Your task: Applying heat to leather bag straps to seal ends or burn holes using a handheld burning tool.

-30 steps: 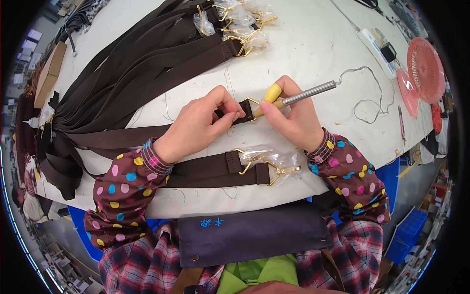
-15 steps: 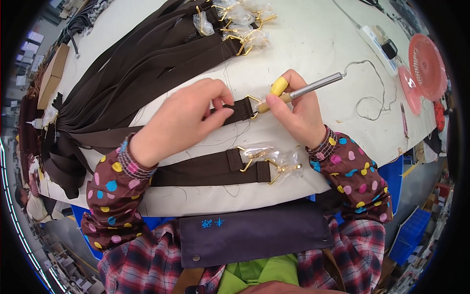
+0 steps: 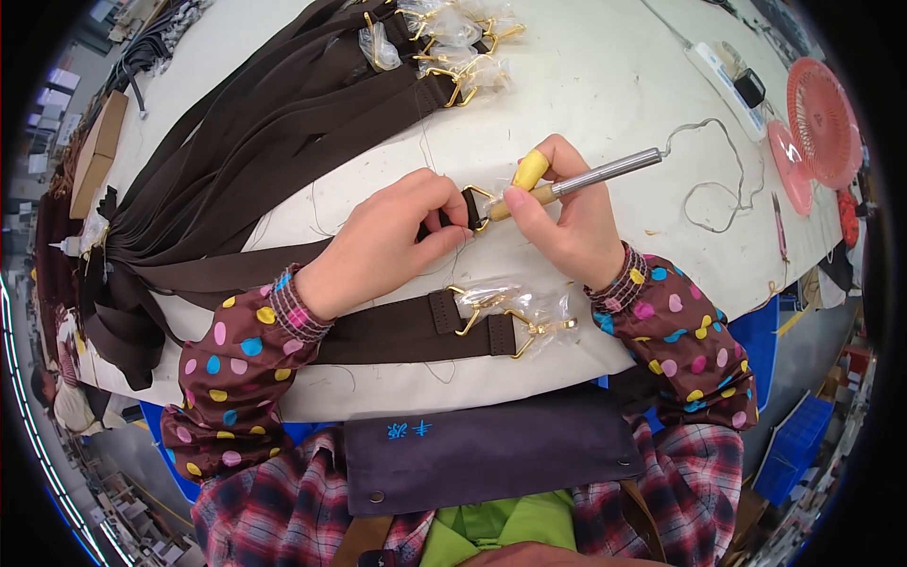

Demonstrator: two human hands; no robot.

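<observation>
My left hand point(image 3: 383, 241) pinches the end of a dark brown strap point(image 3: 470, 210), near a gold ring point(image 3: 482, 197) in clear plastic; loose threads lie by the fingertips. My right hand point(image 3: 564, 222), a yellow cover point(image 3: 531, 170) on a finger, grips a pen-like tool point(image 3: 609, 172) with a wooden handle, steel shaft and thin cord, its front end at the ring. Below lies another strap point(image 3: 387, 331), two ends carrying gold hardware point(image 3: 534, 326) wrapped in plastic. A bundle of similar straps point(image 3: 236, 161) fills the upper left, with wrapped hardware point(image 3: 453, 71) at its ends.
The cream worktable point(image 3: 661, 94) holds a white power strip point(image 3: 727, 90), a pink fan point(image 3: 820, 121), a thin pink tool point(image 3: 780, 229) and a cardboard piece point(image 3: 96, 156). Blue crates point(image 3: 789, 444) stand beyond its edge. A purple pouch point(image 3: 491, 458) is at my waist.
Half a second ago my left hand was drawn left with raised fingers; it is now back right, pinched at the strap's end. My right hand with the tool moved only slightly.
</observation>
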